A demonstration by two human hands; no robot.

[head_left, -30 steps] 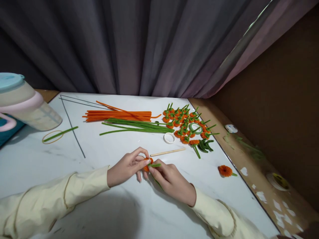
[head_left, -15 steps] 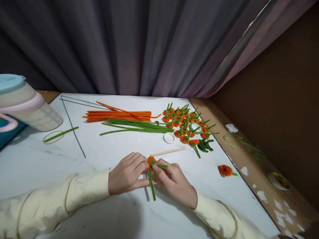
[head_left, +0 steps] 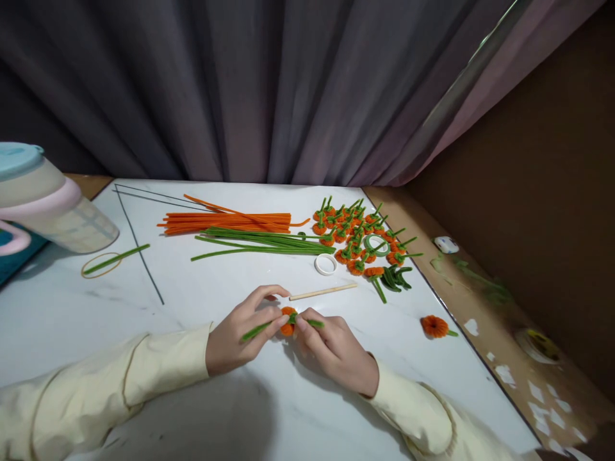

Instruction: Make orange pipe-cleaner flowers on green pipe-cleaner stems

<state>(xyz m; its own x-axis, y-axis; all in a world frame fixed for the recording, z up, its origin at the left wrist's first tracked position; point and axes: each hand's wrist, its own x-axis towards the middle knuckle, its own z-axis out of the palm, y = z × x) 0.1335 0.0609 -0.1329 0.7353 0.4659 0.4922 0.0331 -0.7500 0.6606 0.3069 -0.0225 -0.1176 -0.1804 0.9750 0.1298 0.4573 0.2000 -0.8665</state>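
Between my hands, above the front middle of the white table, is a small orange fuzzy piece (head_left: 287,328) with green stems. My left hand (head_left: 246,333) pinches the green stem (head_left: 255,331) that points left from it. At its right side my right hand (head_left: 335,346) grips the piece near its green centre, with a short green end (head_left: 315,323) sticking out above the fingers. A wooden stick (head_left: 323,292) lies just behind my hands.
Orange stems (head_left: 225,223) and green stems (head_left: 269,242) lie behind. Several orange-green pieces (head_left: 355,266), a white ring (head_left: 326,264) and a green tape roll (head_left: 377,245) are at the back right. One orange flower (head_left: 435,326) sits right; a cup (head_left: 72,211) stands left.
The green stem that hung down toward the front now points left, held in my left hand's fingers. The orange piece has turned, and my left index finger has lifted.
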